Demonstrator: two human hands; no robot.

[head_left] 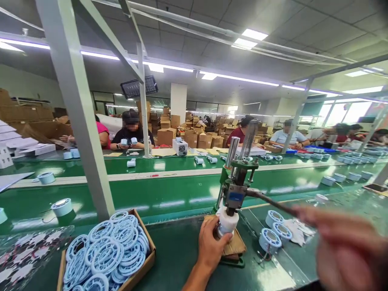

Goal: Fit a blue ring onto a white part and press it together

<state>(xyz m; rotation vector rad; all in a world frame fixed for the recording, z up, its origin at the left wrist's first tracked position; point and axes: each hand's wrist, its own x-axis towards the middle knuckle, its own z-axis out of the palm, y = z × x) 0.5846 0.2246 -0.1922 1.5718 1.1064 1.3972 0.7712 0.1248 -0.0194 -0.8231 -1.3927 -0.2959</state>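
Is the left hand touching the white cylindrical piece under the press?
Touching. The head view shows the left hand with its thumb and fingers wrapped against the white cylindrical piece beneath the press, no gap visible.

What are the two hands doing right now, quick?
Left hand: closed around the white round part under the press.
Right hand: blurred, close to the camera, seems to grip the press lever.

Factory floor, green conveyor belt (169, 190), stacked cartons (194, 135)

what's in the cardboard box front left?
The cardboard box holds a heaped pile of light-blue grille rings, spilling over its rim. Whatever lies beneath them, including the box floor, is covered.
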